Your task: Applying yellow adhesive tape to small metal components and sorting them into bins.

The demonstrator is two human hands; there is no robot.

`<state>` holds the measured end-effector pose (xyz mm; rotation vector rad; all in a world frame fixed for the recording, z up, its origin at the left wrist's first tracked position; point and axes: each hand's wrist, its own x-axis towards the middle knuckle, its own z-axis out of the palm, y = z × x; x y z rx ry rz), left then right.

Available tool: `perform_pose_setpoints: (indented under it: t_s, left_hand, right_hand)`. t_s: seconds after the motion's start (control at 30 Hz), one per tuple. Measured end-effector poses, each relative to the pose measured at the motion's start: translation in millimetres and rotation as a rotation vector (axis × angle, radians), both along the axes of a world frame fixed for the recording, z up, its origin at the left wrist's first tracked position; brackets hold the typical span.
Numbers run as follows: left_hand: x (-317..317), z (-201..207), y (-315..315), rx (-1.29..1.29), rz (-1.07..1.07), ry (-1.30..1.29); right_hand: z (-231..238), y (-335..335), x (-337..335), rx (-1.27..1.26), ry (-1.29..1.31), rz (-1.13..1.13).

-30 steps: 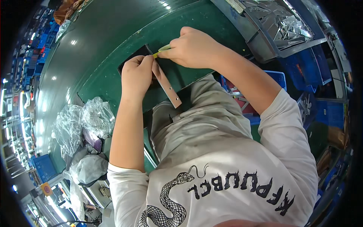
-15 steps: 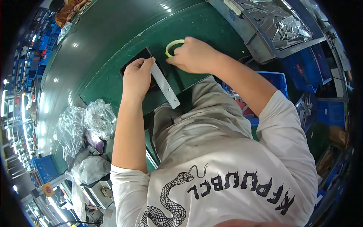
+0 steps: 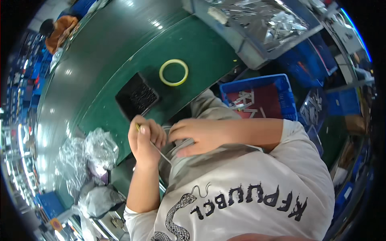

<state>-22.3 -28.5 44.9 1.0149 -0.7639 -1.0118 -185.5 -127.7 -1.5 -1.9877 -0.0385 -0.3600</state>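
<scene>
My left hand (image 3: 144, 140) is closed on a flat metal strip, which shows nearly edge-on (image 3: 161, 155) and slants down toward my lap. A bit of yellow tape (image 3: 138, 127) pokes out by the thumb. Close to it, above my lap, my right hand (image 3: 205, 135) has its fingers curved but apart from the thumb, with nothing visible in them. A pale yellow tape roll (image 3: 173, 84) lies flat on the green table (image 3: 209, 52). To its left sits an open black box (image 3: 128, 96) with small dark pieces inside; their kind is unclear.
A grey bin (image 3: 251, 50) of shiny metal parts stands at the far right. Beside my right arm is a blue crate (image 3: 290, 98) with metal strips on a red bottom. Crumpled clear plastic (image 3: 100, 150) lies at the left. A person in orange (image 3: 62, 32) is at the far left.
My right hand has let go of the tape roll, now on the table, and come back toward my lap. My left hand has brought the metal strip nearer and turned it edge-on.
</scene>
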Motion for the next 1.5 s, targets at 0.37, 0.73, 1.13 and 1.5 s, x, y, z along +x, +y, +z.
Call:
perform_pose_setpoints:
  t_s: [0.37, 0.73, 1.13, 1.5]
  left_hand:
    - [-35, -3, -14, -0.26, -0.248, -0.996]
    - [-1, -36, 24, 0.112, -0.243, -0.803]
    - [-3, -38, 24, 0.119, -0.281, -1.031]
    - [2, -43, 22, -0.011, -0.319, -1.193]
  right_hand:
    - [-22, -12, -69, 0.027, 0.161, -0.096]
    - [23, -85, -203, -0.907, 0.138, -0.744]
    - [91, -325, -127, -0.976, 0.652, -1.071]
    - [87, -318, -139, -1.131, 0.907, -1.143]
